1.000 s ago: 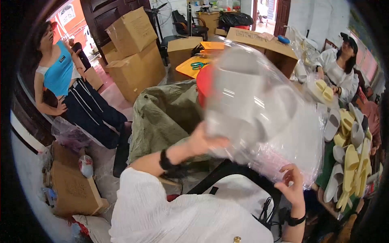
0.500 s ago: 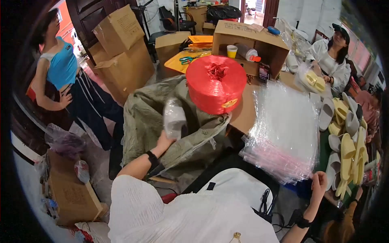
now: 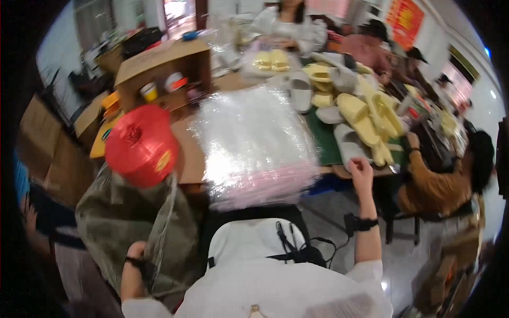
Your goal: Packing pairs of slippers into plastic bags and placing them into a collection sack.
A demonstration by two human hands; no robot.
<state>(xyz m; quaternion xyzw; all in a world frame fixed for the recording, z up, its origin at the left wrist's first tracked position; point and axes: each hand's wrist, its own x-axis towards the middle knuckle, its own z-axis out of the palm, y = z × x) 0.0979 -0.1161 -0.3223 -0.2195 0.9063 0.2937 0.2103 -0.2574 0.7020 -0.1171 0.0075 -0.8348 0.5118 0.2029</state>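
Observation:
My left hand [image 3: 137, 249] is down at the near side of an olive woven sack [image 3: 106, 217], its fingers hidden by the sack's folds. No slipper shows in it. My right hand [image 3: 361, 169], slightly blurred, is raised at the table's front edge with its fingers curled together. It overlaps the near end of a grey slipper [image 3: 349, 140]; whether it grips the slipper is unclear. Beyond it lies a pile of yellow slippers [image 3: 356, 114] and grey ones. In front of me a stack of clear plastic bags [image 3: 254, 132] with pinkish near edges covers the table.
A big red roll of plastic twine [image 3: 140, 146] stands beside the sack. Behind it, an open cardboard box [image 3: 164, 58] holds a yellow-and-white cup [image 3: 149, 92]. Co-workers sit around the table; one in a brown top [image 3: 437, 185] is at right. A white padded stool [image 3: 254, 236] is before me.
My view has swung to the right. My left hand, earlier on a grey slipper over the sack, is lower, and that slipper is out of sight. My right hand has reached the slipper pile.

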